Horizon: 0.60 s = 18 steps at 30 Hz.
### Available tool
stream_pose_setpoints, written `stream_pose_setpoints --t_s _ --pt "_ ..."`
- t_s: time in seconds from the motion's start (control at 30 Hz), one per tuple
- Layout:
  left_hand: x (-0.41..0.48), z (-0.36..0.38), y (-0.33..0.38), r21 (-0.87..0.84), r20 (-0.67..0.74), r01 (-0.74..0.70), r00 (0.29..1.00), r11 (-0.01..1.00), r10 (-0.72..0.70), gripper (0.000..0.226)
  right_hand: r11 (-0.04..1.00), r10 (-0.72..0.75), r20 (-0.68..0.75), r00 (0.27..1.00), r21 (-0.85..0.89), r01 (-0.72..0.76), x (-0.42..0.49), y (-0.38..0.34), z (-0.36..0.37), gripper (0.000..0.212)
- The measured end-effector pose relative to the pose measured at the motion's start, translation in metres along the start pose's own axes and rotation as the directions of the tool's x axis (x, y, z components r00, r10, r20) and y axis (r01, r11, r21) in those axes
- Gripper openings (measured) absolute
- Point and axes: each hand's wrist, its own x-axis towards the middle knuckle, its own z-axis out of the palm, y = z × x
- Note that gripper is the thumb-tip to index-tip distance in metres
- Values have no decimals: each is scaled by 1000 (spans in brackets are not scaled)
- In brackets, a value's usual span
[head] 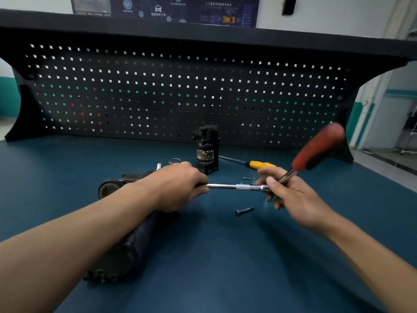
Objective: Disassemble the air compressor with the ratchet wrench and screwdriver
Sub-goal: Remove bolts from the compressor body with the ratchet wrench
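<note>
Gripping ratchet wrench (237, 186): left hand (180, 185) on shaft, right hand (291, 195) near handle | bolt (244, 210) and black section (207, 152) removed | compressor body (137, 240) remains

The red-handled tool (318, 147) smears into motion blur, outline soft. The right hand (291, 195) covers the spot where its shaft meets the chrome bar (234, 186), so that joint is unreadable. The left hand (180, 186) swallows the bar's other end. The left forearm (79, 233) hides much of the compressor body (135, 242). 1 tiny fastener (246, 178) is too small to identify. The top edge cuts the poster (164, 7).
</note>
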Motion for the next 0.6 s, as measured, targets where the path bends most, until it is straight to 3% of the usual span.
stream_pose_setpoints --t_s 0.1,0.23,0.37,0.6 --pt "-1 1 -1 54 -24 -37 999 998 38 26 985 137 -42 990 111 -132 0 -1 2 20" --pt "-2 0 -3 59 -61 -59 996 997 62 24 940 218 -31 975 276 -201 1 -4 0 31" --pt "-3 -1 -5 23 -62 -79 995 997 80 24 859 253 50 966 448 -248 0 -10 -4 35" --pt "-4 -1 -6 58 -47 -92 994 994 95 23 765 327 236 915 503 -403 0 -11 -11 45"
